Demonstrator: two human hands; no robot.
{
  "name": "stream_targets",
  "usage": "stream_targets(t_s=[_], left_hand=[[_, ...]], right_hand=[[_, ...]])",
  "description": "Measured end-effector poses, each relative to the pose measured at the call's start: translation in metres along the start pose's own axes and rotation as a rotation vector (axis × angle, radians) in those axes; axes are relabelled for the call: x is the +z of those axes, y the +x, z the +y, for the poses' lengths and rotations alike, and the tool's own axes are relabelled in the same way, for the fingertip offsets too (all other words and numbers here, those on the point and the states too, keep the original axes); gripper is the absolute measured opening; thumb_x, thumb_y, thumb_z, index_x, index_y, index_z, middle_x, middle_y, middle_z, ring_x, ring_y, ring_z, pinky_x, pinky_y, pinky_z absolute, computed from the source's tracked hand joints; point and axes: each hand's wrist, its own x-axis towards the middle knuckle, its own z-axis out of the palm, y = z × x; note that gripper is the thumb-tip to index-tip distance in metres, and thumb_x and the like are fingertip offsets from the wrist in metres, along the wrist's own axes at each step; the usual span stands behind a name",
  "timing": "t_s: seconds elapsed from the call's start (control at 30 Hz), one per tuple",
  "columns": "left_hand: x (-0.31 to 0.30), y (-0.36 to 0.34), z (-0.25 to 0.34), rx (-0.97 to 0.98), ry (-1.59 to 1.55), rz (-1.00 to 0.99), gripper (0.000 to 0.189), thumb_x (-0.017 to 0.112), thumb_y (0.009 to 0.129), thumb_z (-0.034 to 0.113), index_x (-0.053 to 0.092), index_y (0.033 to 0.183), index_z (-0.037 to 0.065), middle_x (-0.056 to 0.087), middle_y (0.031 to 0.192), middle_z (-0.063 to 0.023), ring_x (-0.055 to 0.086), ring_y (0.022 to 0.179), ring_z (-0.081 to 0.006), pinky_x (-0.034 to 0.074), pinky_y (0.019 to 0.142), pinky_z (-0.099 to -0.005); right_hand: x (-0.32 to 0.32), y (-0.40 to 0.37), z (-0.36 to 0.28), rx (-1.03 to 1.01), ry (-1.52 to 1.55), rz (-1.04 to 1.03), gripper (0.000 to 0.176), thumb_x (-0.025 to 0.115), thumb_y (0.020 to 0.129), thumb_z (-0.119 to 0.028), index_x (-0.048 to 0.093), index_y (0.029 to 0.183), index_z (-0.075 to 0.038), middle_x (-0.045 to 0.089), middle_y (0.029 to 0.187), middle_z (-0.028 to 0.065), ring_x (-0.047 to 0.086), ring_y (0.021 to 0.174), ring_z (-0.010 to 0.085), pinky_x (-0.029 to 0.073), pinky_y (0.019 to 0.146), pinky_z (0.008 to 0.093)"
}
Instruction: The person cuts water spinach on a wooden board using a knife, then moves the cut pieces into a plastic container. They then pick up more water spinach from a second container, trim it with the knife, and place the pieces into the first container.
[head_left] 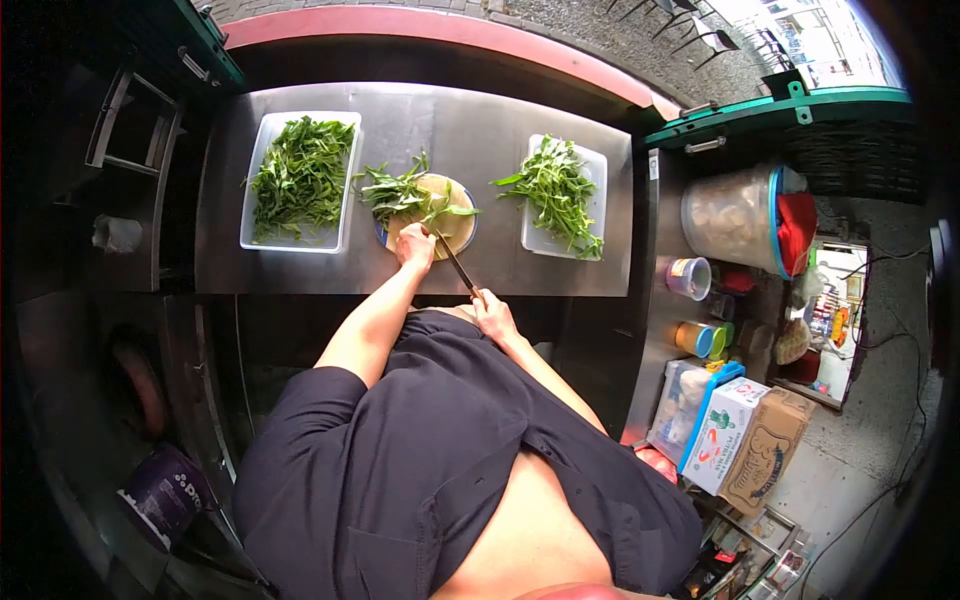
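1. Two bare hands work at the round board (456, 234), which has a blue rim and sits near the front edge of the metal counter (450, 120).
2. The left hand (414, 247) is at the board's near left part, fingers bunched together and clamped on the stem end of the leafy bunch (396, 192). The bunch lies just beyond this grip, over the board's far left part; some leaves hang past the rim onto the counter, and a few stalks reach across to the board's right side.
3. The right hand (494, 314) is nearer the body than the board and a little to its right, its fingers closed around the handle of the knife (458, 262). From that grip the blade slants away and to the left, over the board, its far end close beside the left fingers and the stems.
4. Well to the left of the board, a white tray (355, 150) holds a broad heap of cut greens (298, 180).
5. To the right of the board, a clear tray (600, 180) holds a smaller pile of leaves (560, 195), some spilling over its edges.
6. Farther right of the board, beyond the counter, are a large tub (728, 215) with a blue rim, a red cloth (797, 235) against it, and a cardboard box (768, 450).
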Motion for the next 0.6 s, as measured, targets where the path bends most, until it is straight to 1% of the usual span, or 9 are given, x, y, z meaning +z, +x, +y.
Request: stream_targets(t_s=[0.07, 0.1, 0.17, 0.23, 0.27, 0.37, 0.43, 0.5, 0.6], left_hand=[[-0.004, 0.002, -0.001, 0.009, 0.017, -0.011, 0.018, 0.079, 0.081, 0.024, 0.074, 0.09, 0.008, 0.075, 0.097, -0.0154, 0.073, 0.095, -0.0357, 0.057, 0.085, -0.0464], [-0.006, 0.001, -0.003, 0.065, 0.05, 0.015, 0.02, 0.079, 0.082, 0.024, 0.072, 0.093, 0.009, 0.073, 0.1, -0.0141, 0.072, 0.095, -0.0356, 0.057, 0.085, -0.0469], [-0.008, -0.001, -0.005, 0.12, 0.085, 0.04, 0.022, 0.079, 0.083, 0.024, 0.07, 0.096, 0.01, 0.071, 0.102, -0.0129, 0.071, 0.096, -0.0355, 0.056, 0.085, -0.0475], [-0.011, -0.004, -0.007, 0.372, 0.164, 0.068, 0.022, 0.081, 0.082, 0.022, 0.069, 0.098, 0.012, 0.067, 0.104, -0.0074, 0.069, 0.097, -0.03, 0.055, 0.084, -0.0435], [-0.009, -0.003, -0.009, 0.425, 0.198, 0.035, 0.02, 0.079, 0.083, 0.018, 0.069, 0.098, 0.012, 0.063, 0.108, -0.006, 0.067, 0.101, -0.03, 0.055, 0.085, -0.0435], [-0.01, -0.004, -0.012, 0.527, 0.274, 0.062, 0.018, 0.078, 0.083, 0.017, 0.069, 0.097, 0.012, 0.063, 0.11, -0.0056, 0.064, 0.104, -0.0293, 0.056, 0.087, -0.0433], [-0.014, -0.007, -0.013, 0.544, 0.299, 0.033, 0.019, 0.078, 0.083, 0.018, 0.07, 0.099, 0.011, 0.062, 0.111, -0.0052, 0.062, 0.106, -0.0285, 0.056, 0.089, -0.0421], [-0.015, -0.005, -0.019, 0.638, 0.317, 0.017, 0.028, 0.078, 0.083, 0.022, 0.069, 0.107, 0.012, 0.06, 0.115, -0.0048, 0.061, 0.107, -0.0273, 0.056, 0.087, -0.0411], [-0.016, -0.006, -0.027, 0.671, 0.323, 0.005, 0.028, 0.077, 0.084, 0.021, 0.069, 0.108, 0.011, 0.059, 0.117, -0.0057, 0.059, 0.111, -0.0278, 0.055, 0.089, -0.0417]], right_hand=[[0.001, 0.002, -0.002, -0.029, -0.034, 0.005, 0.027, 0.055, 0.104, -0.029, 0.063, 0.115, -0.006, 0.071, 0.09, 0.023, 0.071, 0.088, 0.0407, 0.054, 0.076, 0.048], [0.002, 0.002, 0.0, -0.028, -0.032, 0.006, 0.027, 0.055, 0.104, -0.029, 0.063, 0.115, -0.006, 0.071, 0.09, 0.023, 0.071, 0.088, 0.0407, 0.054, 0.076, 0.048], [0.001, 0.003, -0.003, -0.026, -0.071, -0.005, 0.028, 0.055, 0.102, -0.029, 0.061, 0.114, -0.005, 0.07, 0.093, 0.0276, 0.069, 0.093, 0.0458, 0.054, 0.08, 0.0524], [-0.005, 0.001, -0.01, -0.007, -0.088, -0.023, 0.027, 0.055, 0.102, -0.029, 0.061, 0.113, -0.005, 0.07, 0.093, 0.0278, 0.069, 0.093, 0.0463, 0.054, 0.08, 0.0531], [-0.007, 0.002, -0.011, 0.008, -0.106, -0.037, 0.027, 0.055, 0.102, -0.029, 0.06, 0.113, -0.005, 0.07, 0.093, 0.028, 0.069, 0.093, 0.0468, 0.053, 0.08, 0.0538], [-0.009, 0.002, -0.012, -0.041, -0.109, -0.017, 0.026, 0.055, 0.102, -0.029, 0.06, 0.111, -0.005, 0.07, 0.094, 0.0282, 0.069, 0.093, 0.0476, 0.053, 0.08, 0.0553], [-0.008, 0.006, -0.009, -0.044, -0.115, -0.023, 0.026, 0.055, 0.102, -0.028, 0.059, 0.111, -0.005, 0.07, 0.094, 0.0284, 0.069, 0.093, 0.0477, 0.053, 0.08, 0.0556], [-0.01, 0.004, -0.009, -0.049, -0.128, -0.034, 0.025, 0.055, 0.102, -0.027, 0.059, 0.111, -0.005, 0.07, 0.094, 0.0286, 0.069, 0.094, 0.0479, 0.053, 0.079, 0.056], [-0.014, 0.008, -0.021, -0.012, -0.287, -0.078, 0.023, 0.054, 0.103, -0.025, 0.056, 0.112, -0.005, 0.07, 0.094, 0.03, 0.069, 0.094, 0.0489, 0.053, 0.08, 0.0566]])
